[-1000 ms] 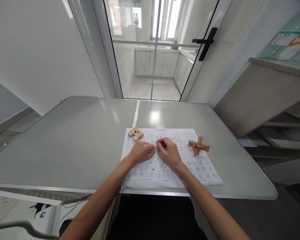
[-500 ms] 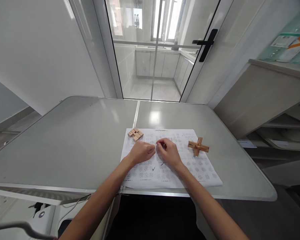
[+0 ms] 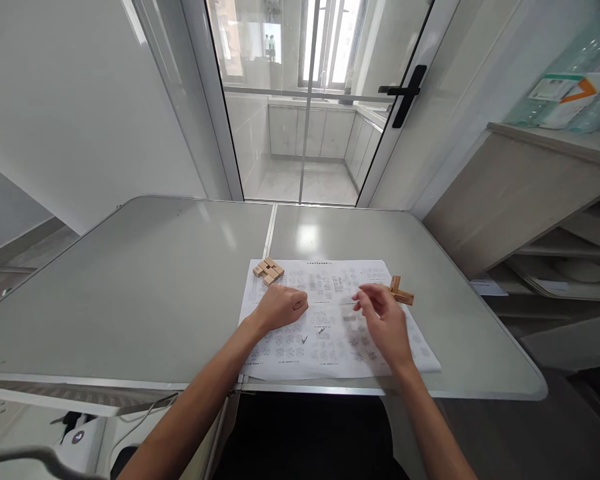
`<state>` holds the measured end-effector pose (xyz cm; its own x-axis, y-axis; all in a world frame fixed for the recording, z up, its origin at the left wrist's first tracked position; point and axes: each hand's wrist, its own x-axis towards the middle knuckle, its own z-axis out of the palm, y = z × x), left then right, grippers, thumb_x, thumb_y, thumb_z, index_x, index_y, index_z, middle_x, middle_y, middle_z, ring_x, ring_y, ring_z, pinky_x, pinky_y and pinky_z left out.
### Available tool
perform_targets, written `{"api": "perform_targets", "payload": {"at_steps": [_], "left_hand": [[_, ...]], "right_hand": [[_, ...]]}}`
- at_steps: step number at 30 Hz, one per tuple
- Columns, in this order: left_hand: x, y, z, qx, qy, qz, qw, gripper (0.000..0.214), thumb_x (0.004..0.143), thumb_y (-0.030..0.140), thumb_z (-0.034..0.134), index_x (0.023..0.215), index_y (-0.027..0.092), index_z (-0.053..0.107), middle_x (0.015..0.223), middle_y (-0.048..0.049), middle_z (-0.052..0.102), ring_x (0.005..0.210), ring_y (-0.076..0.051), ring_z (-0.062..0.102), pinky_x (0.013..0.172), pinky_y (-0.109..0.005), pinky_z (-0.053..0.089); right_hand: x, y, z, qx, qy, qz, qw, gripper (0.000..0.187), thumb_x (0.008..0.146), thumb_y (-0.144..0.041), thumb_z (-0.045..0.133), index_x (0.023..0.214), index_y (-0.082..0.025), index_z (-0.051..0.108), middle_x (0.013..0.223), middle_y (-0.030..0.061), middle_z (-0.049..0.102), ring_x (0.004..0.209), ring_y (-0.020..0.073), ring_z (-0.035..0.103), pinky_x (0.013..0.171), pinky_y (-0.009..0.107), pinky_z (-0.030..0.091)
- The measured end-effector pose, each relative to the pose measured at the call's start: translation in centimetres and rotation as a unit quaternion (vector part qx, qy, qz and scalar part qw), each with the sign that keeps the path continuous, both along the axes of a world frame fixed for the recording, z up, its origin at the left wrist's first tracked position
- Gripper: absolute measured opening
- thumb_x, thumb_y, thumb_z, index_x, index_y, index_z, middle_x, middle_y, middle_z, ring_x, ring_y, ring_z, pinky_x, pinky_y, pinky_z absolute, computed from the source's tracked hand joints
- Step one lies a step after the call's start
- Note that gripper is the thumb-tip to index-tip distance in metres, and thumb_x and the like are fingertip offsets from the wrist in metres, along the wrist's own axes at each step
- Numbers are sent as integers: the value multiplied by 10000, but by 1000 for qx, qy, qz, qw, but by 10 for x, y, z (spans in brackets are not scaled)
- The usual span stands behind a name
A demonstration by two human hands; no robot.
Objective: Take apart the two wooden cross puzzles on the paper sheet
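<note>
Honestly, grab light-wood cross-shaped puzzle [image 3: 401, 294] far right by its middle, right hand [image 3: 384, 321] fingers spread, left hand [image 3: 280, 308] fisted on white printed sheet [image 3: 330, 350].

My feed is bright and evenly lit by daylight. It comes from the window [image 3: 325, 40] at top centre, behind the glass door [image 3: 280, 133], and the panes there blow out to white. That light lays a soft glare patch on the grey table [image 3: 155, 287] just above mid-frame, with a paler streak to its left. Shadows are faint. Only a weak one sits under the left hand [image 3: 280, 307], which is sharp. The right hand [image 3: 383, 320] is smeared, its fingers doubled. The printed sheet [image 3: 330, 347] reads clean white, its small figures too fine to resolve. Straight lines bow toward the edges, and the shelves [image 3: 555, 220] at far right stretch and soften.
</note>
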<state>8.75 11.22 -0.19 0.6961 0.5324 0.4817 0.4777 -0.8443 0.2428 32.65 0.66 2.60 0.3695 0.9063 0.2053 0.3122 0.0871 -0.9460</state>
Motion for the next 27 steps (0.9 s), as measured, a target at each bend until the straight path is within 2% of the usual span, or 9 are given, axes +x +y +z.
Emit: {"api": "perform_targets", "payload": {"at_steps": [2,4,8,11,15,21,27], "left_hand": [[0,0,0,2,-1,1,1000,327,800,55,506,594,203,299,491,67,364,468,-106,249,506,-289,145],[0,0,0,2,-1,2,1000,328,802,56,504,593,203,298,490,67,366,466,-104,249,505,-286,148],[0,0,0,0,-1,3,1000,324,811,65,496,598,201,293,481,66,353,465,-104,232,505,-284,144],[0,0,1,-2,0,4,1000,317,812,68,494,606,200,292,485,65,363,471,-104,230,508,-281,145],[0,0,1,-6,2,3,1000,314,800,65,495,612,202,285,492,64,367,483,-107,221,512,-282,146],[0,0,3,-12,5,2,1000,317,797,57,498,608,205,291,499,67,361,482,-109,227,513,-291,148],[-1,-1,4,-27,3,1,1000,324,811,63,508,601,205,307,507,65,381,476,-110,254,514,-291,161]], "right_hand": [[9,-13,-3,-2,19,-56,998,269,987,-436,646,1157,-228,632,895,37,758,768,200,697,748,338,532],[15,-21,-9,-10,53,-98,994,323,986,-439,650,1224,-232,582,824,10,734,684,181,658,691,321,518],[19,-25,-19,-32,103,-111,988,561,962,-478,677,1427,-243,469,843,9,740,606,172,628,630,316,523],[19,-24,-23,-42,83,-108,990,623,966,-496,663,1495,-264,430,934,33,762,656,184,662,660,329,540],[17,-23,-27,-24,19,-117,993,531,957,-466,641,1429,-266,501,1094,78,750,829,224,721,765,373,570],[10,-26,-27,-15,-77,-115,990,363,971,-439,603,1267,-230,616,1188,126,727,1048,282,696,825,404,567],[7,-29,-26,23,-111,-110,988,319,988,-442,596,1216,-221,634,1161,133,745,1030,290,698,784,412,571]]}}
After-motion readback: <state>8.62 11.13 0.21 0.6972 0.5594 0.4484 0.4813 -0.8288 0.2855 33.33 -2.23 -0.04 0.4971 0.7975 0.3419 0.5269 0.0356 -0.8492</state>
